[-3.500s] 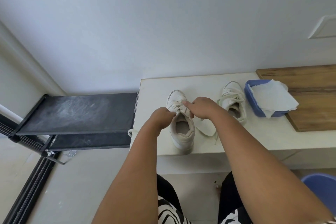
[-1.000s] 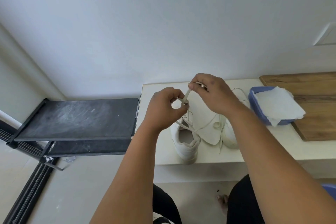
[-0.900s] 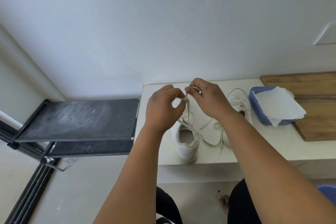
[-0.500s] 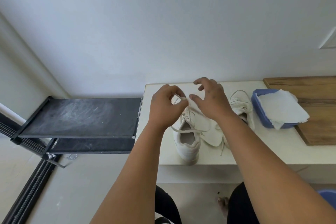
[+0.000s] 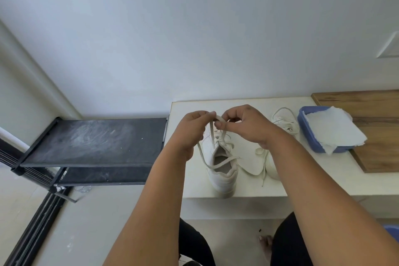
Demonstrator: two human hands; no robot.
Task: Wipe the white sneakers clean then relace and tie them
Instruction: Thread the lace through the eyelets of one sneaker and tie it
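Bare bench top between second sneaker and blue tub; near sneaker, insole crowd the left.

Soft, even daylight fills the scene, bright and without glare, and the wall fades from pale blue-grey to white. Only faint shadows lie under the forearms on the bench. Wide-angle distortion bends lines near the left edge; detail looks slightly soft throughout.

White bench, two white sneakers (laces loose), loose insole, blue tub, wooden board
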